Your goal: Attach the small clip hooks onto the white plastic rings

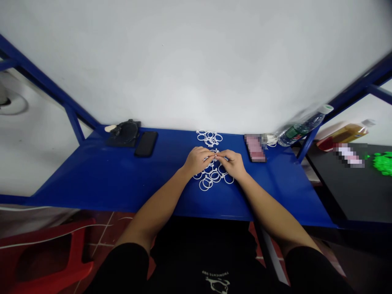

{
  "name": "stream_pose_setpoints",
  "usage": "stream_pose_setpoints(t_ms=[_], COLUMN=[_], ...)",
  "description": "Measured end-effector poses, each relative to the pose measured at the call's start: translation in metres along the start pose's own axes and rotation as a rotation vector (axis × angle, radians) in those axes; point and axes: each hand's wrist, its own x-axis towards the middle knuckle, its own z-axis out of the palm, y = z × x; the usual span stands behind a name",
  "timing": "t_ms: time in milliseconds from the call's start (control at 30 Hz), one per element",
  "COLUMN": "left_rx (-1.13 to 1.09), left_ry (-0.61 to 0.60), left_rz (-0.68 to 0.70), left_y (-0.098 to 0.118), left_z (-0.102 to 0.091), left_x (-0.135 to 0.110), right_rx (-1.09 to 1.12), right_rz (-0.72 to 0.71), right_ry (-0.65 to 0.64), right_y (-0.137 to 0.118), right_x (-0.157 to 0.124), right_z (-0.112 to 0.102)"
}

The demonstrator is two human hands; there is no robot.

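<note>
Above a spread of white plastic rings (215, 176), my left hand (197, 159) and my right hand (232, 162) meet fingertip to fingertip. Both are closed in a pinch on a small part of a white ring (215, 155), mostly covered by the fingers. The loose rings lie under and in front of the hands, some overlapping, each with small tabs. Beyond the fingers, a second cluster of white rings (210, 138) rests close to the wall.
The blue table (116, 179) carries a black phone (146, 144) and a dark object (127, 132) at left. On the right are another phone (256, 148), a white cable (270, 140) and a leaning water bottle (301, 128). Green pieces (382, 163) lie on a black table (364, 192).
</note>
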Motion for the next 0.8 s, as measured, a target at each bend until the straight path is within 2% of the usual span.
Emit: stream_pose_setpoints(t_ms=[200,400,467,533,600,800], left_rx=[-0.003,0.121,0.149,0.112,0.082,0.148], left_ry=[-0.102,-0.097,-0.169,-0.281,-0.336,-0.305], left_rz=[-0.109,-0.259,-0.316,-0.325,-0.333,-0.317], left_y=[0.002,-0.014,-0.024,-0.031,-0.035,-0.030], left_z=[-0.002,-0.004,-0.002,0.001,0.004,0.009], left_x=[0.001,0.003,0.001,-0.001,-0.002,-0.003], right_rx=[0.037,-0.225,-0.268,-0.271,-0.248,-0.222], right_rz=[0.138,0.060,0.042,0.046,0.062,0.102], right_ry=[-0.062,-0.054,-0.091,-0.120,-0.123,-0.082], right_y=[-0.006,-0.004,-0.001,0.000,0.001,0.006], right_x=[0.001,0.001,0.001,0.001,0.000,-0.001], right_z=[0.000,-0.002,-0.004,-0.004,-0.002,0.003])
